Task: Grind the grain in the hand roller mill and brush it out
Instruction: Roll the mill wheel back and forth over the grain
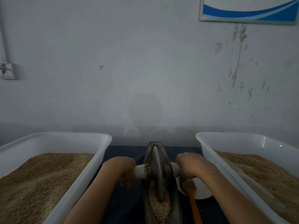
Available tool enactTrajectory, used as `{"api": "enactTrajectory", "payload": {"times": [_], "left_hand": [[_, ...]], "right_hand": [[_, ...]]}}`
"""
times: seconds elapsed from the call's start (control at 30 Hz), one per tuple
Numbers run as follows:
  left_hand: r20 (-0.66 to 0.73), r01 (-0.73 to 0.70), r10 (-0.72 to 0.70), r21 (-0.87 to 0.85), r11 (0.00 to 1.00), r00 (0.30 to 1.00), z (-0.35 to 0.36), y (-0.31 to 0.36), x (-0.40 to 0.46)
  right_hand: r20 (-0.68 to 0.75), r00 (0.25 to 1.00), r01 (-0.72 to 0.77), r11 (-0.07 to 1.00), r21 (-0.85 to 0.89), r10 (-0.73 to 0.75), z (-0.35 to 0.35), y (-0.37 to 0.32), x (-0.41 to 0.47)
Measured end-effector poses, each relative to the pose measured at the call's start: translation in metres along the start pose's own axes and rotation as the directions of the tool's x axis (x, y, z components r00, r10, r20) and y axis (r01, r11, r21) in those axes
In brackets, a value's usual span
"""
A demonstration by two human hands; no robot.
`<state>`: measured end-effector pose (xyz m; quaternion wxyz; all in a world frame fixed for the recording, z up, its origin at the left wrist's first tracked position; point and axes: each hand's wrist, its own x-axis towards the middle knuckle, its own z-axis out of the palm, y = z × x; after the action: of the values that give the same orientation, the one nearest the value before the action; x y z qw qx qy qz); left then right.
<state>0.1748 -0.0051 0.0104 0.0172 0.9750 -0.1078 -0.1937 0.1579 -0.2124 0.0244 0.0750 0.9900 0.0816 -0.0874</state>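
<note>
A dark boat-shaped mill trough (146, 160) lies lengthwise in front of me, with crushed grain (159, 206) in its near half. An upright grey roller wheel (156, 170) stands in the trough on a crosswise axle with pale handles. My left hand (124, 168) is closed around the left handle (140, 171). My right hand (188, 165) grips the right handle (174, 168). A brush with an orange-brown wooden handle (193, 206) lies to the right of the trough, its head resting on a white bowl (202, 188).
A white plastic tub (103, 143) of brown grain (40, 178) stands on the left. A second white tub (203, 143) with grain (267, 173) stands on the right. Both flank the trough closely on a dark blue surface (123, 151). A grey wall rises close behind.
</note>
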Motion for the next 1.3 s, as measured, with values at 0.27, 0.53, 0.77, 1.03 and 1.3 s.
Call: {"api": "enactTrajectory", "payload": {"times": [0.27, 0.53, 0.77, 1.03, 1.3], "left_hand": [[-0.31, 0.134, -0.092, 0.117, 0.984, 0.946, 0.002, 0.007, 0.007], [-0.074, 0.051, -0.047, 0.06, 0.997, 0.996, -0.001, 0.005, -0.005], [0.084, -0.038, 0.037, 0.003, 0.999, 0.996, -0.007, 0.002, -0.011], [-0.353, 0.112, -0.055, 0.145, 0.983, 0.934, 0.004, 0.005, 0.006], [-0.432, 0.135, -0.056, 0.156, 0.979, 0.9, 0.009, 0.002, 0.014]], "right_hand": [[-0.236, 0.97, -0.064, 0.998, 0.002, 0.063, 0.014, 0.0, 0.004], [0.015, 0.999, -0.029, 1.0, -0.003, 0.029, 0.003, 0.001, -0.003], [0.136, 0.99, -0.028, 0.998, -0.048, 0.034, 0.0, 0.0, -0.006], [-0.322, 0.945, -0.056, 0.998, 0.024, 0.061, 0.02, 0.0, 0.009], [-0.368, 0.927, -0.088, 0.996, -0.025, 0.073, 0.02, -0.004, 0.009]]}}
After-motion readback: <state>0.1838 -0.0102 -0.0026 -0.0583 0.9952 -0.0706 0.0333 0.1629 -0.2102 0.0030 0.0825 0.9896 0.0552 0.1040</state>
